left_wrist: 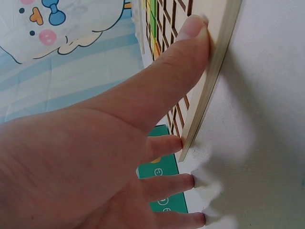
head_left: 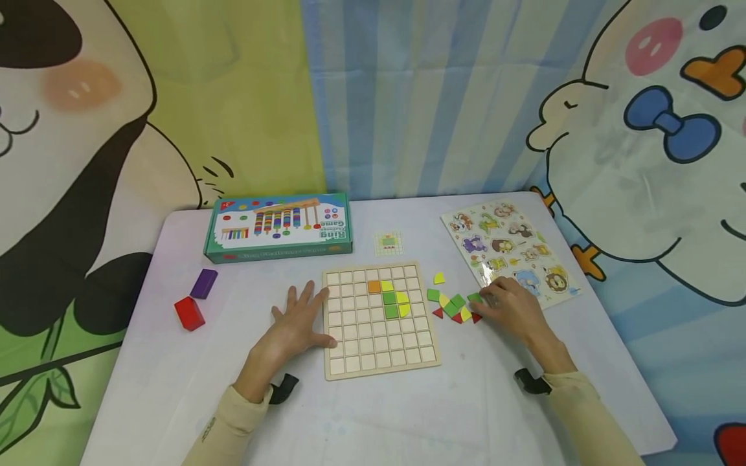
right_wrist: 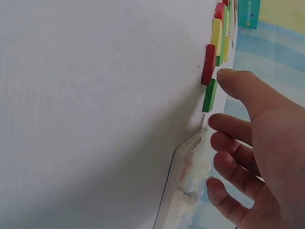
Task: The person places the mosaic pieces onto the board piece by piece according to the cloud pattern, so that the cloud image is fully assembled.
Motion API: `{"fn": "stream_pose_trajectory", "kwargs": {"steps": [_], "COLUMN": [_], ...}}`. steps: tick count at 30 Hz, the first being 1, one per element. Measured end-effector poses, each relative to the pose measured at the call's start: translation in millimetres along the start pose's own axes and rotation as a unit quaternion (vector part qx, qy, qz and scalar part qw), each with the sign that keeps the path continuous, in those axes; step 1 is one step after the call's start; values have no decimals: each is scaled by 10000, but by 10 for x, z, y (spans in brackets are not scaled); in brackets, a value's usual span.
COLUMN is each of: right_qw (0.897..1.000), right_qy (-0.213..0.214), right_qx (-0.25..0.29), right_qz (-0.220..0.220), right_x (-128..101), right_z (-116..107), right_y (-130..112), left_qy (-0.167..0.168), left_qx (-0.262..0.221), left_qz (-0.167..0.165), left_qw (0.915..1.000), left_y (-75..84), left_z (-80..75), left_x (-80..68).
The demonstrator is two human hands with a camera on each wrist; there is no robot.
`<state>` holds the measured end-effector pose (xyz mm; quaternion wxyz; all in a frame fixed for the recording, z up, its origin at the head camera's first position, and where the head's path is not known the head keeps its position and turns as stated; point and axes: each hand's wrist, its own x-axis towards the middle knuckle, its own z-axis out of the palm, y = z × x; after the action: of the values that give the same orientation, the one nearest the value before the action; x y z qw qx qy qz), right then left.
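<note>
A wooden grid board (head_left: 351, 315) lies mid-table, with an orange square (head_left: 373, 287), green squares (head_left: 390, 312) and yellow rounded pieces (head_left: 402, 298) in its cells. My left hand (head_left: 294, 327) spreads its straight fingers at the board's left side; in the left wrist view the thumb (left_wrist: 183, 50) presses on the frame (left_wrist: 217, 57). Right of the board lies a cluster of loose green, yellow and red pieces (head_left: 458, 301). Over its right end is my right hand (head_left: 515, 310), fingers loosely bent. A green piece (right_wrist: 209, 96) and a red triangle (right_wrist: 208, 65) stand near its thumb, with nothing visible between the fingers.
A small pattern card (head_left: 388, 243) lies behind the board. At the back left is a green game box (head_left: 280, 228); a purple block (head_left: 203, 283) and a red block (head_left: 189, 314) sit nearer. An animal-picture board (head_left: 507, 243) lies at the back right, partly behind the right hand.
</note>
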<state>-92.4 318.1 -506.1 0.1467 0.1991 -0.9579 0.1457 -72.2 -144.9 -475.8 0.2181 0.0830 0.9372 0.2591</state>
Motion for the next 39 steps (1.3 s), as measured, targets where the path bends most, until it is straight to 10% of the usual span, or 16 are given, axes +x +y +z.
{"fn": "stream_pose_trajectory", "kwargs": {"steps": [25, 39], "right_qw": [9997, 9947], "right_qy": [-165, 81], "right_qx": [-163, 414], "right_qz": [1, -933], "right_x": [72, 513], "right_z": [33, 49], "right_y": [-59, -417], "left_qy": [-18, -2], "left_qx": [-28, 65], "left_qz": [-62, -116], "left_qw": [10000, 9999], "left_y": [-9, 9], "left_z": [8, 5], "left_x": [4, 13]}}
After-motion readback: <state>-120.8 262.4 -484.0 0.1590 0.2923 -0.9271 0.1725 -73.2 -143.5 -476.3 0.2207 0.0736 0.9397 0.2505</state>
